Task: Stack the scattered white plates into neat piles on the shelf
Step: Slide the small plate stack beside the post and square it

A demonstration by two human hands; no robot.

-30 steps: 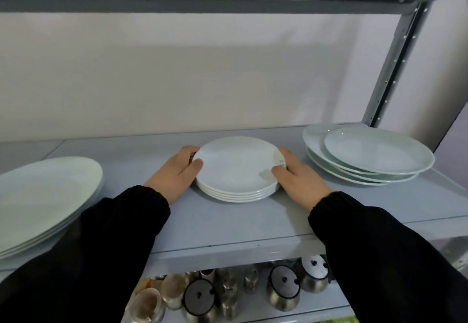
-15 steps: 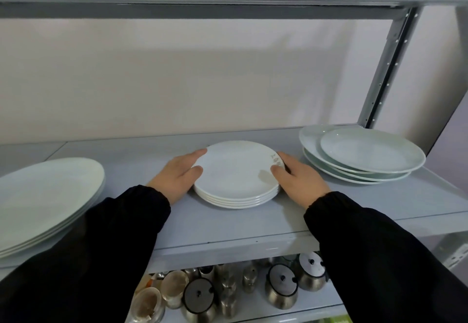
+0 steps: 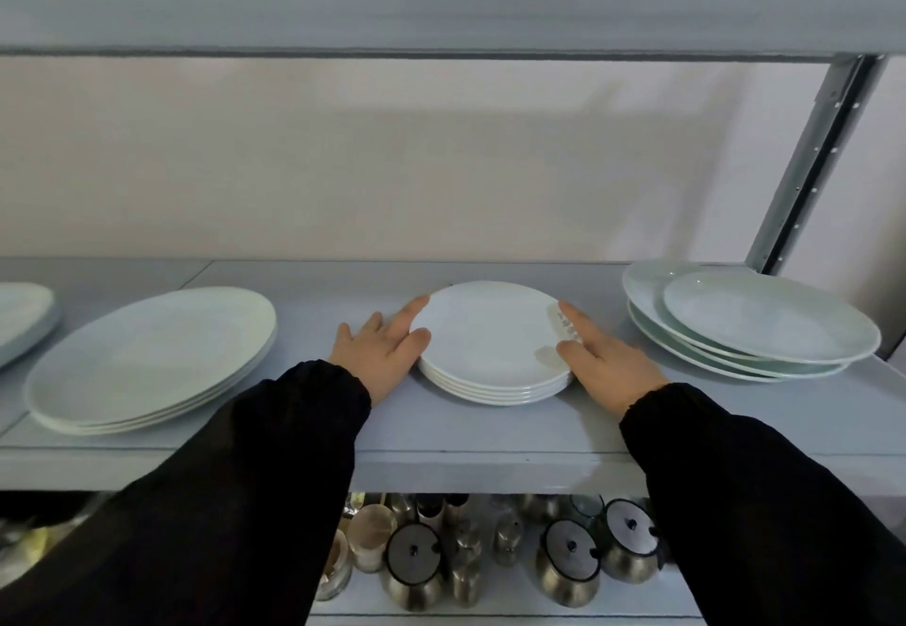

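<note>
Both hands had loosened since the earlier frame: the left hand (image 3: 380, 355) no longer cupped the rim, its fingers now spread apart and flat on the shelf (image 3: 465, 434), with only the thumb and forefinger touching the small plate stack (image 3: 490, 346) at its 9 o'clock edge. At the 3 o'clock edge the right hand (image 3: 608, 370) lay likewise opened, fingers extended and slightly parted along the rim, clamping nothing. That stack sat square at the middle of the shelf, its four or so plates aligned, which suggested the nudging into line was finished and the hands were about to let go. At the shelf's 9 o'clock side lay the large oval plate pile (image 3: 147, 360), fairly even. Toward 3 o'clock, the right-hand plate pile (image 3: 755, 321) looked offset, its top plate shifted off centre, though the wide-angle edge blurred this; it probably wanted straightening next.
</note>
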